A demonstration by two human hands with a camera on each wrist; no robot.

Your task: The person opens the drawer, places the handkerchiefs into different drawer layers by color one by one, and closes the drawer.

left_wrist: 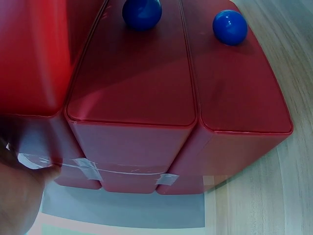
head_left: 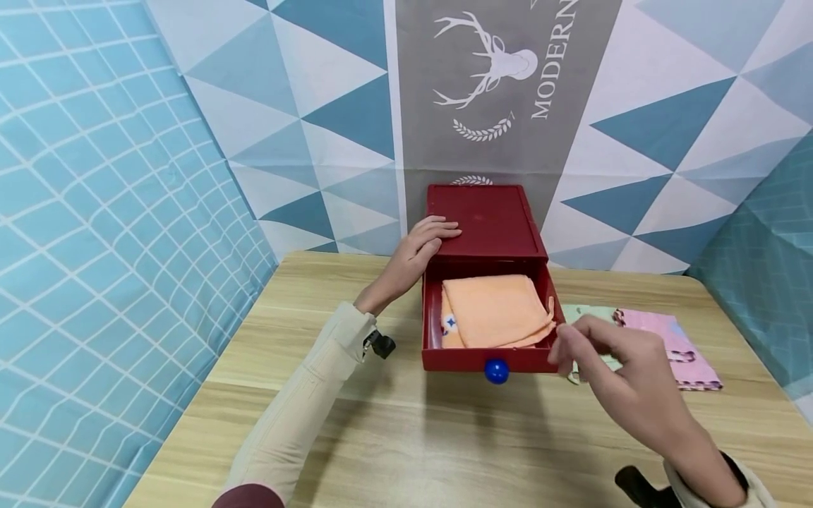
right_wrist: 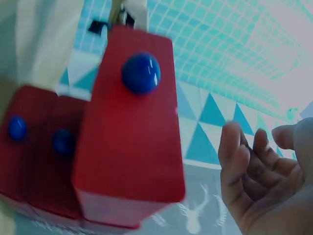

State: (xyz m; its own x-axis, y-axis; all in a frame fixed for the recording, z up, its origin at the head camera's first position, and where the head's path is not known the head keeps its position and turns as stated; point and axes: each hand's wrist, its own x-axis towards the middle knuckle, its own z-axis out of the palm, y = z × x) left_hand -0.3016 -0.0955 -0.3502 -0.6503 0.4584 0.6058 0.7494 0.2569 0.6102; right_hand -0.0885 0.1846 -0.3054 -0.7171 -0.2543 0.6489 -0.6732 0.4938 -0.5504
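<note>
**While the cabinet top is touched by one hand, the pulled-out drawer is neared by the other**

As seen from the head view, a red cabinet (head_left: 485, 219) is set on a wood-grain table (head_left: 381, 451), near the patterned backdrop (head_left: 343, 70). Its top drawer (head_left: 457, 359) is pulled out toward the person; a blue knob (head_left: 497, 371) is fixed to the front. Inside the drawer an orange cloth (head_left: 492, 310) is seen, folded flat, a small loop at its right edge and a patterned patch exposed at the left.

The left hand (head_left: 417, 250) is rested on the cabinet top at its left edge, fingers extended and relaxed; nothing is gripped. The right hand (head_left: 625, 374) is held beside the drawer's front right corner. Its fingers are loosely bent, with a gap to the thumb, and nothing is held; whether the drawer is touched cannot be told from the head view.

To the right of the drawer, a green cloth (head_left: 587, 310) and a pink cloth (head_left: 660, 331) are laid on the table, the green one partly hidden by the right hand. In the left wrist view, two lower drawer fronts (left_wrist: 132, 73) are shown flush, each fitted with a blue knob. Clear tape (left_wrist: 167, 179) is stuck along the cabinet's side.
</note>
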